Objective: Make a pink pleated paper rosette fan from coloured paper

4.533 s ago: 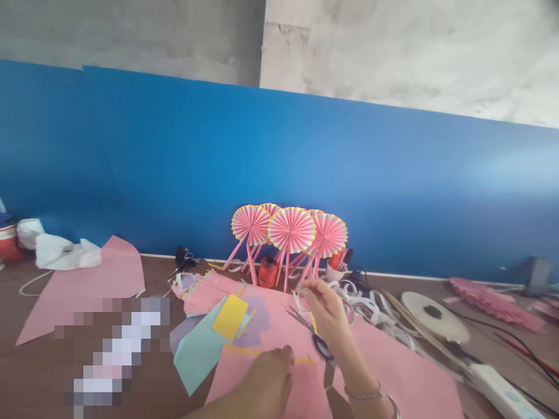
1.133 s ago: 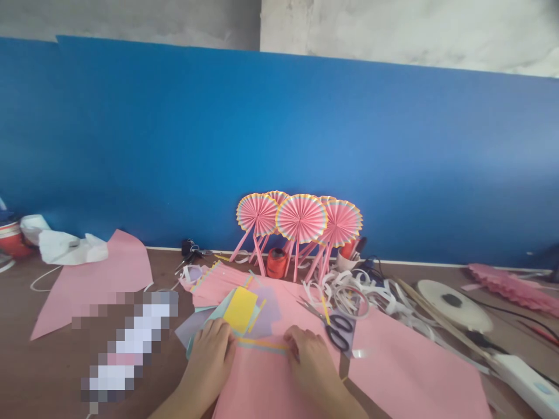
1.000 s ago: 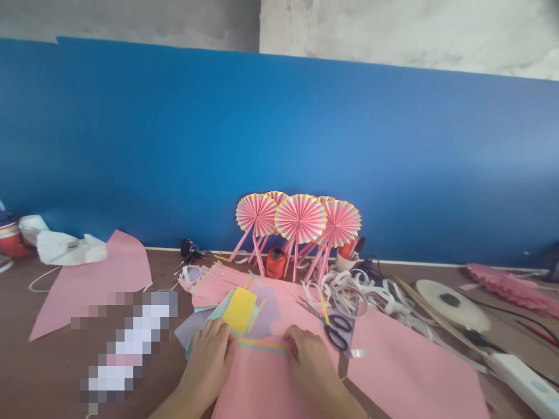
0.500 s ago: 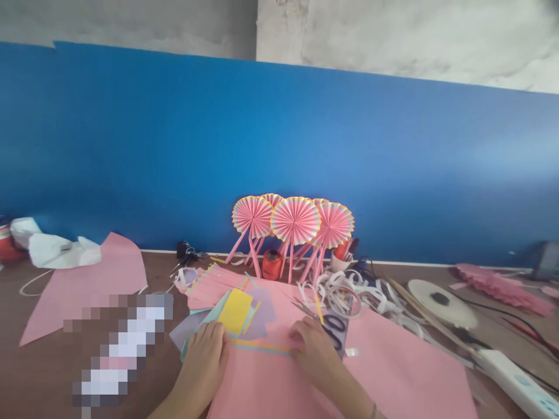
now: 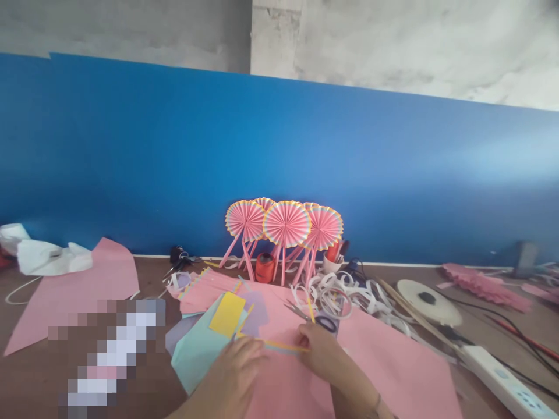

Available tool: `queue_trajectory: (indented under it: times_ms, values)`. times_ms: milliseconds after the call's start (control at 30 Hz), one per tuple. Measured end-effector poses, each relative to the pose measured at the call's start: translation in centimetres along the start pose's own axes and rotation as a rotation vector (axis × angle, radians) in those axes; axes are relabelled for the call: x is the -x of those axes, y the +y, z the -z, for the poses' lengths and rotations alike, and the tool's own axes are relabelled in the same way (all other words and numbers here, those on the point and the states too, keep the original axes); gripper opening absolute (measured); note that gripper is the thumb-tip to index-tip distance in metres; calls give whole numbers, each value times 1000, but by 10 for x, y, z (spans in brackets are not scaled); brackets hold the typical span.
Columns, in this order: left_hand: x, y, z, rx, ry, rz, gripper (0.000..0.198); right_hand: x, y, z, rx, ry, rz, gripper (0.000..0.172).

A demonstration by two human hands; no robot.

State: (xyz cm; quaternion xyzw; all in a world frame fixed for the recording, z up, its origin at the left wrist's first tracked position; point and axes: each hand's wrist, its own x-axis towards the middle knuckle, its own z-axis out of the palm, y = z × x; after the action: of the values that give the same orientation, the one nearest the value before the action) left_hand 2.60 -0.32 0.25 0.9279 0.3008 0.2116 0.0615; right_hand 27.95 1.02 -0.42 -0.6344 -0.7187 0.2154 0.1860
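A pink sheet of paper (image 5: 283, 384) lies in front of me, its far edge lined with yellow and pale blue strips (image 5: 282, 346). My left hand (image 5: 244, 364) rests on the left end of that edge, fingers laid over the paper. At the edge's right end, the curled fingers and thumb of my right hand (image 5: 321, 352) pinch the sheet. Just beyond are scissors (image 5: 325, 323), partly covered by that hand. A yellow paper piece (image 5: 227, 314) sits on mint-coloured paper (image 5: 198, 352), close to my left hand.
Several pink pleated paper rosettes (image 5: 287, 224) on paper legs stand by the blue partition (image 5: 196, 151). Around them are an orange-red roll (image 5: 265, 267), a white cup (image 5: 332, 265) and tangled white ribbon (image 5: 345, 294). A power strip (image 5: 502, 378) and a ribbon reel (image 5: 428, 302) lie right.
My left hand has slid right along the strip-lined edge, and the pink sheet has shifted right, uncovering more mint paper. My right hand stays at the edge's right end. The view has shifted slightly.
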Motion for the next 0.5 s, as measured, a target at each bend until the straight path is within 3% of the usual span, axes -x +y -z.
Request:
queue_trajectory:
  times_ms: [100, 200, 333, 500]
  values:
    - [-17, 10, -17, -72, -183, -133, 46, 1, -4, -6, 0, 3, 38, 28]
    - [-25, 11, -35, -154, -250, -194, 49, -2, -10, -10, 1, 9, 69, 30]
    - [-14, 2, -53, -287, -120, -201, 38, -8, -17, -7, 11, 53, 61, 29]
    - [2, -9, -55, -408, -15, -189, 31, -17, -32, 1, 22, 86, 0, 24]
